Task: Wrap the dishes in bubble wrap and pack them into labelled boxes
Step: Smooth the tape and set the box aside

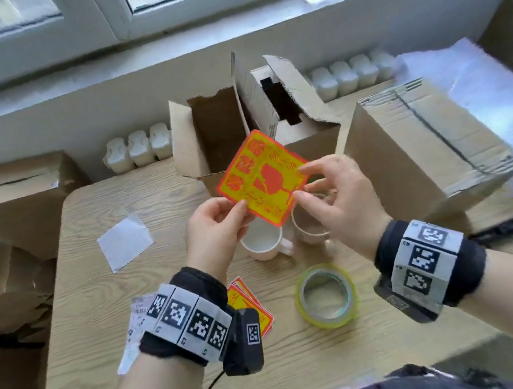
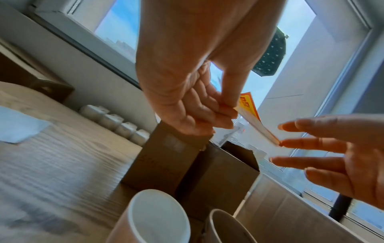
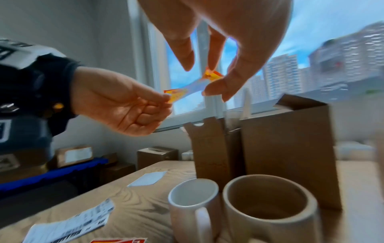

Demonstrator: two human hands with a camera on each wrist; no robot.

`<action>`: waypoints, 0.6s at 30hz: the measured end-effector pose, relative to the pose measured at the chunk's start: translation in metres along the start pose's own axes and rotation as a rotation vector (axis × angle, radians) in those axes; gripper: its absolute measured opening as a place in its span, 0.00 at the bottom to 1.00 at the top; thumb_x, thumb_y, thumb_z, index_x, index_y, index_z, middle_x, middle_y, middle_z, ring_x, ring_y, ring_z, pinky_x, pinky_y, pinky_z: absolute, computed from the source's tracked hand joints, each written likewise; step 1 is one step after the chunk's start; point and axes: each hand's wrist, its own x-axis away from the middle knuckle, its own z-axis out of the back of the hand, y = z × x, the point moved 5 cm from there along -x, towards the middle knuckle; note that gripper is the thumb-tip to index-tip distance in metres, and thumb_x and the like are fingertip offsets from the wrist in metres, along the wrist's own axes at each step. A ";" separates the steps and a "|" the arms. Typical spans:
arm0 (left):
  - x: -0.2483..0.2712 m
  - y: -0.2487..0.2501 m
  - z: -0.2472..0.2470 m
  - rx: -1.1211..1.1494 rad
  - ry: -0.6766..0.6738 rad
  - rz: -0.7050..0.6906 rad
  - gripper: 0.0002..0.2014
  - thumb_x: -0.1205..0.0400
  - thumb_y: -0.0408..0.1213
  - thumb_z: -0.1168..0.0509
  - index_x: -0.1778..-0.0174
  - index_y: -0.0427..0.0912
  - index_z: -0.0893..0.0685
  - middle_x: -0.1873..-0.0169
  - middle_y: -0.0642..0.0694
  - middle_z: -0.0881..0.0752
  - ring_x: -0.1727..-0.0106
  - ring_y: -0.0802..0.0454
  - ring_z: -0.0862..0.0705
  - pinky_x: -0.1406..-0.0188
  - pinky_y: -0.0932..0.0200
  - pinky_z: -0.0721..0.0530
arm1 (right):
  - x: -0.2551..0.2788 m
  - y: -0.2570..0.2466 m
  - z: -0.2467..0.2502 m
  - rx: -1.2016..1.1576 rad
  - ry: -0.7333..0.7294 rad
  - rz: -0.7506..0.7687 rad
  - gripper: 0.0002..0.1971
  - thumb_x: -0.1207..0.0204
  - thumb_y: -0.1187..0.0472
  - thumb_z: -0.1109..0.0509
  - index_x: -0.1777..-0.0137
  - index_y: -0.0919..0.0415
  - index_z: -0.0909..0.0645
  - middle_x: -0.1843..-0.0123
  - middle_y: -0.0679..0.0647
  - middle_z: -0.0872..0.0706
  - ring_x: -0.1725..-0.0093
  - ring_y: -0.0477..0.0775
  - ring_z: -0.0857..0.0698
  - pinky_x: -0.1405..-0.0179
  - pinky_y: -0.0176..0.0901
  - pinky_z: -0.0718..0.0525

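A yellow and red label sticker (image 1: 262, 176) (image 2: 248, 106) (image 3: 176, 94) hangs in the air above two mugs. My left hand (image 1: 243, 206) (image 2: 226, 111) (image 3: 164, 100) pinches its left corner. My right hand (image 1: 302, 185) (image 3: 212, 82) pinches its right corner between thumb and fingertips, the other fingers spread. Below stand a white mug (image 1: 264, 237) (image 2: 158, 218) (image 3: 193, 197) and a beige mug (image 1: 311, 226) (image 2: 226, 230) (image 3: 268, 205), both upright and bare. Behind them an open cardboard box (image 1: 217, 133) (image 3: 209, 152) stands upright beside a second open box (image 1: 288, 110).
A large closed box (image 1: 420, 146) lies at the right, with bubble wrap (image 1: 484, 81) behind it. A tape roll (image 1: 326, 294), a stack of stickers (image 1: 249, 304), a printed slip (image 1: 135, 330) and a white backing sheet (image 1: 125, 241) lie on the wooden table (image 1: 100, 322).
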 end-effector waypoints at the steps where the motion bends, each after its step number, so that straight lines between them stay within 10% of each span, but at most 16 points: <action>1: 0.001 0.003 -0.011 -0.018 -0.033 -0.016 0.06 0.18 0.31 0.34 0.61 0.42 0.20 0.69 0.48 0.11 0.67 0.60 0.12 0.63 0.63 0.16 | -0.004 0.008 0.015 0.003 0.025 -0.086 0.22 0.29 0.60 0.23 0.36 0.61 0.22 0.43 0.52 0.25 0.56 0.42 0.17 0.55 0.21 0.21; 3: 0.006 0.008 -0.037 -0.054 -0.120 -0.031 0.06 0.19 0.30 0.34 0.62 0.41 0.19 0.70 0.51 0.11 0.68 0.62 0.12 0.66 0.67 0.16 | -0.010 0.027 0.045 0.010 0.081 -0.216 0.27 0.30 0.58 0.23 0.32 0.60 0.26 0.42 0.52 0.23 0.57 0.40 0.18 0.52 0.24 0.21; 6: 0.010 0.010 -0.072 -0.052 -0.186 -0.014 0.05 0.19 0.28 0.35 0.60 0.39 0.18 0.74 0.53 0.11 0.70 0.64 0.13 0.70 0.70 0.17 | -0.015 0.045 0.079 0.012 0.121 -0.284 0.08 0.29 0.60 0.23 0.50 0.55 0.16 0.58 0.50 0.13 0.59 0.48 0.15 0.50 0.47 0.14; 10: 0.005 -0.002 -0.109 -0.087 -0.180 0.060 0.03 0.18 0.32 0.34 0.57 0.41 0.17 0.64 0.50 0.09 0.63 0.60 0.11 0.58 0.63 0.14 | -0.017 0.059 0.111 0.137 0.106 -0.263 0.02 0.27 0.58 0.25 0.56 0.53 0.15 0.60 0.46 0.14 0.58 0.45 0.18 0.51 0.42 0.23; 14: 0.002 -0.017 -0.135 -0.065 -0.140 0.134 0.04 0.17 0.31 0.36 0.57 0.41 0.18 0.57 0.43 0.11 0.61 0.56 0.12 0.57 0.63 0.13 | -0.027 0.088 0.140 0.780 -0.026 -0.404 0.44 0.36 0.33 0.28 0.23 0.53 0.36 0.22 0.63 0.37 0.22 0.65 0.44 0.25 0.59 0.44; 18: 0.005 -0.024 -0.151 -0.048 -0.114 0.170 0.03 0.17 0.29 0.37 0.54 0.37 0.19 0.50 0.33 0.12 0.50 0.43 0.12 0.43 0.45 0.14 | -0.029 0.122 0.150 0.911 -0.280 -0.617 0.64 0.47 0.24 0.28 0.18 0.44 0.61 0.18 0.70 0.61 0.19 0.74 0.60 0.25 0.74 0.51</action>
